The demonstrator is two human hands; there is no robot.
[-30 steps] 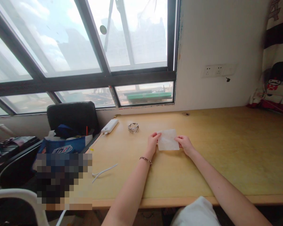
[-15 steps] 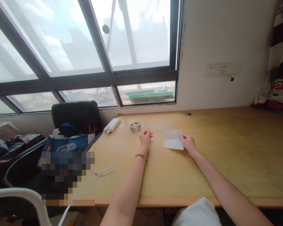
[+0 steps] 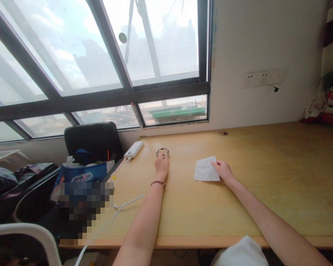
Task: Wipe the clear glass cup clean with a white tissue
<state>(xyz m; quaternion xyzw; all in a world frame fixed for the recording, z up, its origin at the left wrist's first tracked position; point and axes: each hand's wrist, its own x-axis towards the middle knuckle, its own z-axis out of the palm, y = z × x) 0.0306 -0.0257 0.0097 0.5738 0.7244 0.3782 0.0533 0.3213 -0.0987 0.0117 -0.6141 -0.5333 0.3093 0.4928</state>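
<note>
A silvery openwork ring-shaped object (image 3: 162,150) rests on the wooden table (image 3: 183,218), left of the middle. My left hand (image 3: 162,164), with a thin bracelet at its wrist, is at the near side of this object, its fingers closed on the rim. To the right, my right hand (image 3: 223,171) pinches the right edge of a white sheet of paper or tissue (image 3: 207,169) between thumb and fingers. The sheet lies flat, low over the tabletop or on it.
A white power bank (image 3: 134,150) with a cable lies at the table's left edge. Nearer, a white cable (image 3: 127,202) crosses the tabletop. Beyond that edge stand a black chair (image 3: 93,138) and a blue bag (image 3: 83,177). Window and wall sockets (image 3: 256,78) are behind.
My left hand has moved left to the silvery object and closed on its rim. The white sheet now looks flatter and slightly turned, still in my right hand.
</note>
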